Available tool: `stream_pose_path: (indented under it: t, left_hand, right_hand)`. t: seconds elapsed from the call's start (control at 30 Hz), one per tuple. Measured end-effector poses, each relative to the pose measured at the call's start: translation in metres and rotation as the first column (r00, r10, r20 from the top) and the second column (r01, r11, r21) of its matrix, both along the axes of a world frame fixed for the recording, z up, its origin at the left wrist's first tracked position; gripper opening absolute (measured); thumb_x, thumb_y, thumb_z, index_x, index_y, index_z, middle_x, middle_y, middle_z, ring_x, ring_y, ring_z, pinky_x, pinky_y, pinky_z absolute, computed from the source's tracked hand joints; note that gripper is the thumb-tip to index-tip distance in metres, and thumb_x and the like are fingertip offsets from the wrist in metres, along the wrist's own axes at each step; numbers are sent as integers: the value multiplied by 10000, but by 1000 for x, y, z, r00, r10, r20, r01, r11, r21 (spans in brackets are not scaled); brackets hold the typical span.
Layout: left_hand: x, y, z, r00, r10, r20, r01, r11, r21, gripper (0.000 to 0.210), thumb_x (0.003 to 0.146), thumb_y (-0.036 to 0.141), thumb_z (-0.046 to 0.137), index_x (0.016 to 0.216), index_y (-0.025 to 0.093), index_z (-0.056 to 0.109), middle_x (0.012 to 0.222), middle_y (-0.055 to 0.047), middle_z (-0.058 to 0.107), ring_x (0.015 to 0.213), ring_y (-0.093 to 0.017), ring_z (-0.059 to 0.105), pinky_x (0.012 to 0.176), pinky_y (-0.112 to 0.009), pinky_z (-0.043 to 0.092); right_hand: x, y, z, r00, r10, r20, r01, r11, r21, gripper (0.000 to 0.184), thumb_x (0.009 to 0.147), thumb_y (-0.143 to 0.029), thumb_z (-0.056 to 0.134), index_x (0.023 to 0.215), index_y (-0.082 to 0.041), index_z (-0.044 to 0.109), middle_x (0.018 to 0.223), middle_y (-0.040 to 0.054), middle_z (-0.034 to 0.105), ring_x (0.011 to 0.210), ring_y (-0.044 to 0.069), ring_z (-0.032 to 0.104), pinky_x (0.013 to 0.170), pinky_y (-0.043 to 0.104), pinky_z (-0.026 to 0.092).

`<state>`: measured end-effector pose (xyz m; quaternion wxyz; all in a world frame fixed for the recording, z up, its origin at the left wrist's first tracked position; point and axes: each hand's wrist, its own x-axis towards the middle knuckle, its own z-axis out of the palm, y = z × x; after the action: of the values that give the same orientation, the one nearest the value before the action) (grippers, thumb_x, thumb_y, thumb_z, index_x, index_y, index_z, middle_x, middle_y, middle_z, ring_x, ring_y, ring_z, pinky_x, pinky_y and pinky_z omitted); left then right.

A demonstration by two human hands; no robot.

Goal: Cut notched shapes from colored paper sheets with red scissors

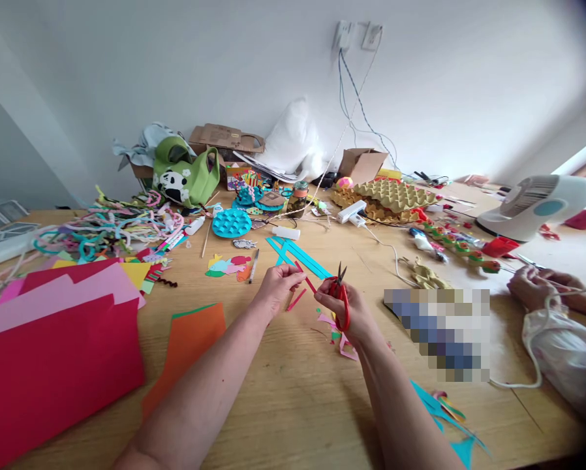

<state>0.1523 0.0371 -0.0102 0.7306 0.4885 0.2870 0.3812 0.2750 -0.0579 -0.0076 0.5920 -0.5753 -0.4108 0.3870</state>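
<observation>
Red-handled scissors point(342, 288), blades parted; narrow red strip point(310, 283) slanting

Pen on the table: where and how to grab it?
Mid-barrel, pinched across its width, probably from above and slightly right: the pen is slim and lies flat, running away from the person, with paper cutouts close on its left.

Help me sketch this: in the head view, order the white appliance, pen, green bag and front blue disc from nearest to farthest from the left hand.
1. Pen, left of the left hand
2. Front blue disc, beyond the pen
3. Green bag, back left
4. White appliance, far right
</observation>
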Motion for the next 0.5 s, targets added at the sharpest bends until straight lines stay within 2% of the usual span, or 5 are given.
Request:
stream_pose_path:
  t: [0.37, 0.43, 0.5]
  left_hand:
    - [-1, 4, -3, 983, -14, 184, 35, 993, -113, 180, 583, 232, 736, 656, 136, 602, 586, 21, 544, 535, -64, 472, 560, -209, 369]
    - [-2, 4, -2, 977, -31, 213, 56, 992, -110, 193, 596, 243, 742, 678, 139, 602, 598, 23, 546, 546, -62, 477, 569, -207, 370]
    - [-3, 4, 0, 969, -60, 238, 84, 992, -92, 203, 607, 256, 746, 692, 141, 602, 610, 24, 548, 564, -65, 488, 581, -210, 373]
  right_hand:
    - [-5, -2, 6, 998, -48, 31, 48, 999, 16, 188, 653, -302, 713, 665, -180, 570, 608, -31, 510, 586, 114, 434, 569, 255, 322]
    - [-5, -1, 6, 998, -62, -14, 62, 997, 36, 198, 692, -347, 689, 674, -177, 589, 644, -2, 564, 633, 137, 486, 613, 269, 362]
    - [-6, -1, 4, 990, -60, -129, 66, 997, 46, 258, 735, -428, 643, 693, -179, 589, 698, 32, 613, 665, 157, 524, 651, 292, 394]
